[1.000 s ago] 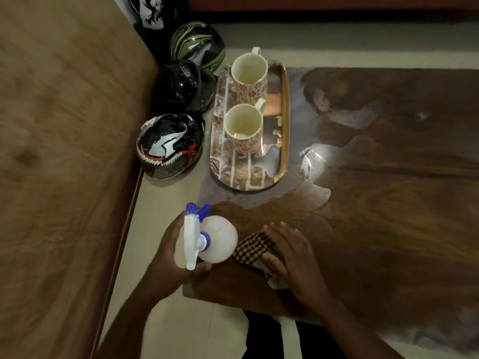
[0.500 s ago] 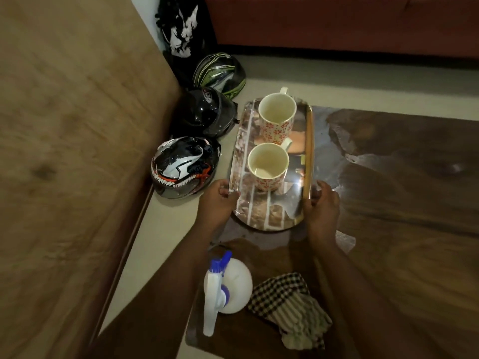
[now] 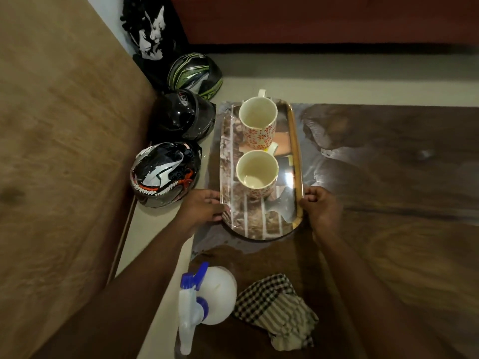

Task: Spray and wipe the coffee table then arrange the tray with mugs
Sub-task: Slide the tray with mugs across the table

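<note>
Oval mirrored tray with gold rim, lying lengthwise at left end of dark wood coffee table, gripped at its near end on both sides. Two cream mugs with red floral print, upright, empty: far mug, near mug, one behind the other. White spray bottle, blue trigger, at near left corner. Checked cloth crumpled just beside it.

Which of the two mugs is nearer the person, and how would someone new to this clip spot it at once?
Start at the dark wooden coffee table, then find the long mirrored tray at its left end, gripped by the left hand and right hand. Two floral mugs stand on it in a row. The nearer mug sits between the hands, its handle pointing toward the far mug.
</note>
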